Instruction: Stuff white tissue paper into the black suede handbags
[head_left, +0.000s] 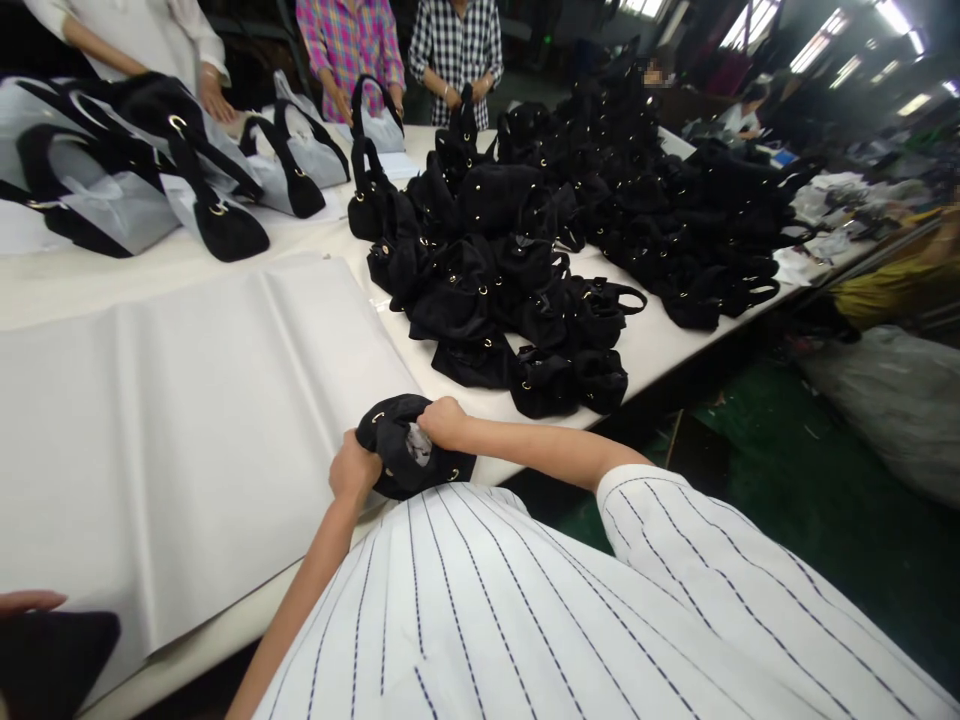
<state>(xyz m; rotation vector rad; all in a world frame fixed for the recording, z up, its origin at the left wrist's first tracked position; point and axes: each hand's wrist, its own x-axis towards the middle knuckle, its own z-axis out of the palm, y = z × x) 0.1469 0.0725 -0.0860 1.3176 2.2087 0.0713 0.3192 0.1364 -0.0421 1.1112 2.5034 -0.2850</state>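
Note:
A black handbag (409, 480) with gold rings is at the table edge, right in front of my body. My left hand (354, 466) grips its left side, fingers mostly hidden behind the fabric. At the bag's opening, my right hand (444, 422) is closed on the upper right rim. Something pale, perhaps lining or stuffing, shows inside the opening. Just beyond lies a large pile of similar black handbags (480, 290), some with handles standing up.
A big grey-white sheet (225, 400) covers the table on my left. Grey-wrapped black bags (135, 190) stand at the far left. Across the table are several people. A hand beside a black item (56, 655) shows at lower left. Plastic sacks (892, 390) lie on the green floor.

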